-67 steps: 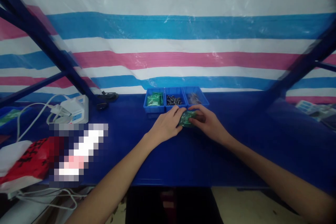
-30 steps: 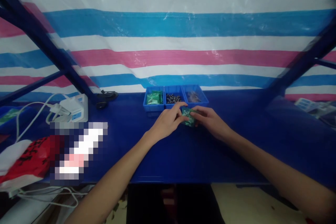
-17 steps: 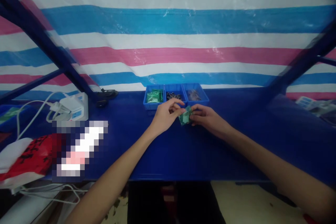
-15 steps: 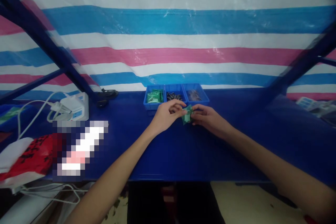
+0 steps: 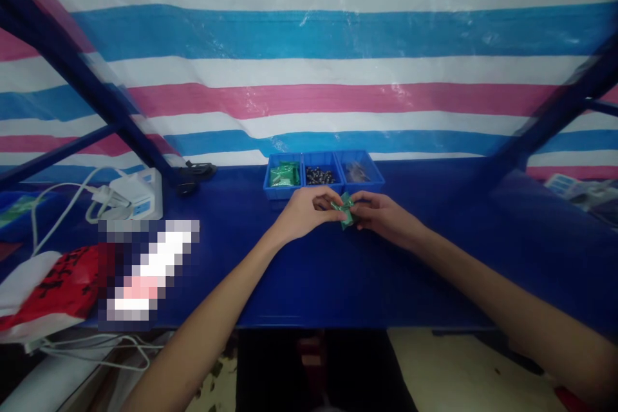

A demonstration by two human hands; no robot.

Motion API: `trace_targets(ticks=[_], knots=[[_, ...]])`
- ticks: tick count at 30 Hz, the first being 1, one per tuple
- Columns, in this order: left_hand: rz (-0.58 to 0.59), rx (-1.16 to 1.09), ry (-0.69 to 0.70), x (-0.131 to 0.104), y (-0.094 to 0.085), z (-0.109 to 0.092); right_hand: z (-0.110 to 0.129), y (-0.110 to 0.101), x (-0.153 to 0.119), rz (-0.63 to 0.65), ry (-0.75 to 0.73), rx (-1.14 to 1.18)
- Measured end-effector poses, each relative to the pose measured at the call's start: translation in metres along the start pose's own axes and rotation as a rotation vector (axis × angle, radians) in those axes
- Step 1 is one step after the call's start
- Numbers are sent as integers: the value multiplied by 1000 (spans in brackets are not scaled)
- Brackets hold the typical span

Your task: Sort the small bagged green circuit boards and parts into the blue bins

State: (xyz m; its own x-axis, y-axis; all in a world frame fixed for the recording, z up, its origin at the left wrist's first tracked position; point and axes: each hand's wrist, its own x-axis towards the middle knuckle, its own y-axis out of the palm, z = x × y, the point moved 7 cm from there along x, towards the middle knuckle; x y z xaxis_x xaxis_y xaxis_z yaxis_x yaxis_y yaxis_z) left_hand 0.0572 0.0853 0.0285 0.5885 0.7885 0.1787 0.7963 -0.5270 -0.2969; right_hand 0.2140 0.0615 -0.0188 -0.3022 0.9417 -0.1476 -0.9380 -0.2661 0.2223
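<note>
Between my two hands is a small green packet (image 5: 346,214), crumpled and shiny, held just above the blue table. My left hand (image 5: 311,211) pinches its left side with thumb and fingers. From the other side my right hand (image 5: 379,212) grips it, fingers closed together. Just beyond the hands stand three joined blue bins. The left bin (image 5: 282,193) contains similar green packets (image 5: 284,174). Small dark, shiny parts (image 5: 319,176) fill the middle one. In the right bin (image 5: 376,175) lie small pieces in clear plastic, too blurred to name.
On the left of the blue table (image 5: 309,290) are a white power strip (image 5: 152,196) with cables, a red and white bag (image 5: 62,290) and a blurred-out patch. Black items (image 5: 197,170) lie by the left frame post. A striped sheet (image 5: 338,32) hangs behind.
Both hands stay in nearly the same place on the green packet. The packet looks more crumpled and its top is bent, with my left fingers closer in. The view has shifted slightly.
</note>
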Motion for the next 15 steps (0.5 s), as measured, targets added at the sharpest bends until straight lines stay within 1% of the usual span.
trace_targets(ticks=[5, 10, 15], knots=[[41, -55, -35, 0, 0, 2, 2, 2, -2, 17, -4, -2], [75, -111, -81, -1, 0, 0, 2, 3, -2, 18, -13, 12], [91, -119, -115, -3, 3, -3, 7, 1, -2, -23, -83, 66]])
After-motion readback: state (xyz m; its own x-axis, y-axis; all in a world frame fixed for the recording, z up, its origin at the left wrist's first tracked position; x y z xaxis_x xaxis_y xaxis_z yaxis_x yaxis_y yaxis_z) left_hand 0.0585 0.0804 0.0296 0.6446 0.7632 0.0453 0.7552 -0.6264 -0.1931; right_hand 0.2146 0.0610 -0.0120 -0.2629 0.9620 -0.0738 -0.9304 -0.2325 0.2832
